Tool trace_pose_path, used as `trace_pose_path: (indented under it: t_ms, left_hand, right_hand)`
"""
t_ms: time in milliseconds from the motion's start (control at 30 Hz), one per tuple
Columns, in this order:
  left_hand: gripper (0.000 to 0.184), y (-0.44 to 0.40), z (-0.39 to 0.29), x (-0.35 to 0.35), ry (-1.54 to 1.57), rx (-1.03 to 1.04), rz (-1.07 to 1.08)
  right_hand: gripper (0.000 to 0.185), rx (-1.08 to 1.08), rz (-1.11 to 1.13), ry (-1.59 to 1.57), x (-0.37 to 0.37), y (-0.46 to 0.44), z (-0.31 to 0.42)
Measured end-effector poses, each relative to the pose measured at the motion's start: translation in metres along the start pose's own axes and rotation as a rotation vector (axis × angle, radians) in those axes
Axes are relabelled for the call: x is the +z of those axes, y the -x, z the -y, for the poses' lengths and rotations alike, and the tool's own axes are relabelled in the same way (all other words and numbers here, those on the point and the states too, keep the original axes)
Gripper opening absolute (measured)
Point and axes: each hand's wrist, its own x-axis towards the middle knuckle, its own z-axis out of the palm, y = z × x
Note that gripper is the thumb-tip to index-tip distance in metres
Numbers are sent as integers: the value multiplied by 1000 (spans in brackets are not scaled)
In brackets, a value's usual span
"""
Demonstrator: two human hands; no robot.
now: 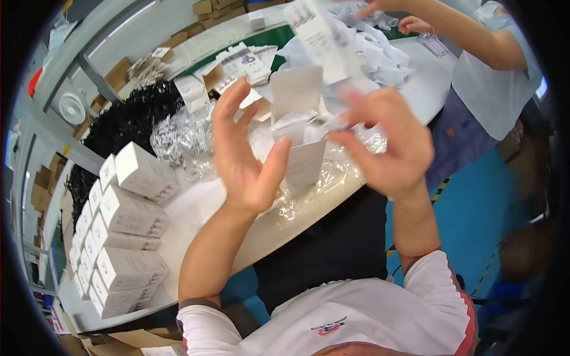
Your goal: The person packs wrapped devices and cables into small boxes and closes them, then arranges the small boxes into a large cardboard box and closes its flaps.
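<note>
An open white box (306, 163) stands on the table between my hands, its tall flap (297, 92) raised at the back. My left hand (246, 157) is to the left of the box, thumb and fingers spread, holding nothing. On the other side, my right hand (389, 139) is blurred by motion. Its thumb and fingertips close around a small greyish, partly clear item (328, 124) above the box's opening; its kind cannot be made out. Whitish material shows inside the box, but its details are unclear.
Stacked white boxes (130, 210) line the left. Behind are a clear bag of small parts (181, 139), a black pile (133, 121) and flattened cartons (246, 62). A blurred white box (320, 44) is beyond my box. A co-worker (493, 89) reaches over white plastic bags (380, 53).
</note>
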Motion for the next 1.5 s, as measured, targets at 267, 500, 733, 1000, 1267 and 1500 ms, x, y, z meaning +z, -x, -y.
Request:
trace_pose_path:
  t_ms: [267, 500, 733, 1000, 1267, 1500]
  left_hand:
    - [53, 10, 15, 23, 100, -509, -14]
    - [33, 7, 12, 22, 103, -589, -76]
    - [29, 0, 5, 25, 48, -597, -87]
    - [25, -10, -2, 15, 22, -616, -61]
    - [30, -16, -8, 16, 21, -722, -31]
    - [32, -16, -8, 17, 20, -747, -39]
  right_hand:
    - [62, 276, 90, -240, 1, -14, 1]
    - [31, 515, 207, -509, 2, -16, -3]
    - [28, 108, 474, -364, -3, -35, -19]
    - [22, 140, 427, -312, -2, -45, -23]
    - [21, 75, 473, -104, -1, -51, -7]
    - [13, 24, 581, -85, 19, -49, -5]
